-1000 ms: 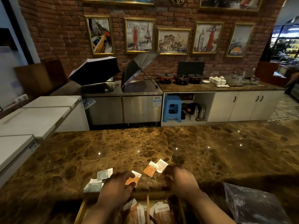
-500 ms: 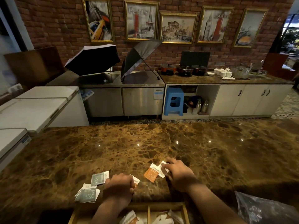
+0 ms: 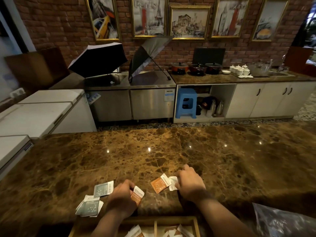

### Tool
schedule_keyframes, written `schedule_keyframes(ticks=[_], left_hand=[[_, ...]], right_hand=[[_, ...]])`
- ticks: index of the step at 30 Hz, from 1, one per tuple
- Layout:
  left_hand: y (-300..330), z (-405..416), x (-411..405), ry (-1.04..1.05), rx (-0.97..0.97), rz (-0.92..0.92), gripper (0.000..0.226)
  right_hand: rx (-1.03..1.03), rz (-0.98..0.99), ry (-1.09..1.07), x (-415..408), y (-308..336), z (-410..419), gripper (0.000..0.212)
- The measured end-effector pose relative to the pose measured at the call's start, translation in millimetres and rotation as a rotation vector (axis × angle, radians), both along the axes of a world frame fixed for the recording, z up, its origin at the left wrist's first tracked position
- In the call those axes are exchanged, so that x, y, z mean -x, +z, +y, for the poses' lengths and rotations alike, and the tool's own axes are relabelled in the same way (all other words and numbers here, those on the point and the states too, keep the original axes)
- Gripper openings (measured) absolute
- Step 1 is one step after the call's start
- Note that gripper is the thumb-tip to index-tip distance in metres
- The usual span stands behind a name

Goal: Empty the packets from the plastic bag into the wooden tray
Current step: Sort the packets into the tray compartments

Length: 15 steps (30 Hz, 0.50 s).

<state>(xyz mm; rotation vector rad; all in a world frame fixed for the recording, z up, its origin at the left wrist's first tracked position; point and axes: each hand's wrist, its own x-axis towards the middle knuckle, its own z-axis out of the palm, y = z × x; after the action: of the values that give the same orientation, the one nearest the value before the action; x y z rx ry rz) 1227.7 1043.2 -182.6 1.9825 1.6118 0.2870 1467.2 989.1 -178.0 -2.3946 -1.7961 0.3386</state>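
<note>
left hand: your left hand (image 3: 122,199) rests knuckles-up on the tabletop (image 3: 171,151), fingers curled around an orange packet (image 3: 137,195) whose white top pokes out past the fingertips.
right hand: your right hand (image 3: 189,183) lies palm-down on the tabletop, fingers bent over a white packet (image 3: 172,183); you can't tell whether it is pinched or only pressed.
loose orange packet: a second orange packet (image 3: 159,183) lies flat just left of your right hand, touching the white one.
grey packets: one grey packet (image 3: 104,189) lies just left of your left hand; a small overlapping pile of grey packets (image 3: 89,206) sits nearer you and further left.
wooden tray: the wooden tray (image 3: 171,219) sits at the near edge under your forearms, a divider splitting it into compartments; orange-and-white packets in the tray (image 3: 136,232) show in both.
plastic bag: the clear plastic bag (image 3: 283,221) lies crumpled on the tabletop at your far right, well apart from both hands.
behind: a steel counter with two open umbrellas (image 3: 99,60), and a blue stool (image 3: 186,103) under the back shelf.
</note>
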Motion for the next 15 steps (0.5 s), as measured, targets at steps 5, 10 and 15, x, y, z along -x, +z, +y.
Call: schedule_keyframes(ticks=[5,10,15], left_hand=[[11,-3,2,0.097,-0.015,-0.129,0.022],[34,-9,11,0.138,-0.031,-0.211,0.017],[50,-14,30,0.108,0.025,-0.29,0.018]], right_hand=[[-0.229,0.056,-0.068,-7,13,-2,0.021],[-0.379,0.055,0.111,28,28,8,0.015],[-0.099,0.088,0.237,53,11,11,0.026]])
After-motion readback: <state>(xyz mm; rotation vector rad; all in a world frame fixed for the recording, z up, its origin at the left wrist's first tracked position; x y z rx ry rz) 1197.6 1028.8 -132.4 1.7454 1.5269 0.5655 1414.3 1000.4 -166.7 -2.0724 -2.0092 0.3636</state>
